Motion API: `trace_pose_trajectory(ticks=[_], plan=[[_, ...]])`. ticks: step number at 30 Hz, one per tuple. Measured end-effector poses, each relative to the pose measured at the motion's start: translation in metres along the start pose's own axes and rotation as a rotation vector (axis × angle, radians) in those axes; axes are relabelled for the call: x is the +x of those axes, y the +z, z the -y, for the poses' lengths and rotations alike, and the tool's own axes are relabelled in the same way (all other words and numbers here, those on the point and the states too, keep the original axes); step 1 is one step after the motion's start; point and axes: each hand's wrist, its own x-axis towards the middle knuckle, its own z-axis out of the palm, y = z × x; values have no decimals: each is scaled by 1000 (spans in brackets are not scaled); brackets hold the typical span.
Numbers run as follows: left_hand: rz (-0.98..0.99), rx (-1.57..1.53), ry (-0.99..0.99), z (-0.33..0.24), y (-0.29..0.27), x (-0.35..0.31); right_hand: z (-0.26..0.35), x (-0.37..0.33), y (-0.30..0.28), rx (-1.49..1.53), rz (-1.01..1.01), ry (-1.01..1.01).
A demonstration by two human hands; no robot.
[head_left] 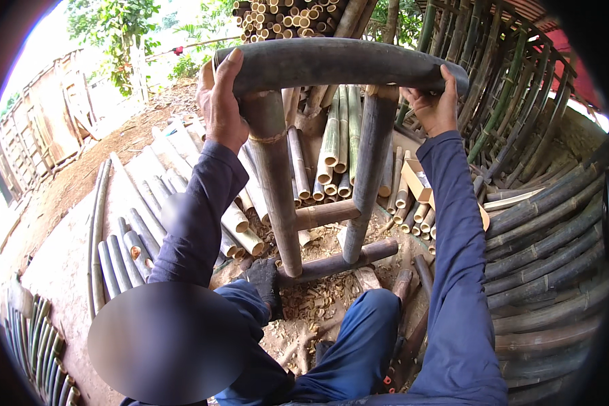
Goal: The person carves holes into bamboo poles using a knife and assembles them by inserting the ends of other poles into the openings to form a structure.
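My left hand (223, 108) is closed round the left end of a thick, dark bamboo pole (345, 64), its thumb up over the side. Near the pole's right end, my right hand (434, 101) grips from below with the fingers curled. Two upright bamboo legs, a left one (274, 189) and a right one (372, 169), meet the pole's underside. A short brown crosspiece (326, 214) joins them lower down. Their lower ends are at another dark bamboo pole (345, 261) lying on the ground; whether they are fitted into it I cannot tell.
Cut bamboo lengths (331, 149) lie beyond the frame, and dark poles (548, 271) are stacked at the right. Wood shavings (318, 298) cover the ground near my knee (372, 318). An open cardboard box (416, 179) sits by my right forearm. Bamboo ends (291, 20) are piled high behind.
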Motion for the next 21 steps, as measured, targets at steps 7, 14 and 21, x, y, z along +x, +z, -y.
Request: trace_pose_trajectory(ticks=[7, 14, 21], plan=[[50, 45, 66, 5, -14, 6, 14, -50, 7, -489, -527, -497], [8, -26, -6, -4, -9, 13, 54, -45, 136, -1316, 378, -823], [58, 60, -50, -6, -2, 9, 6, 52, 130, -1978, 300, -181]])
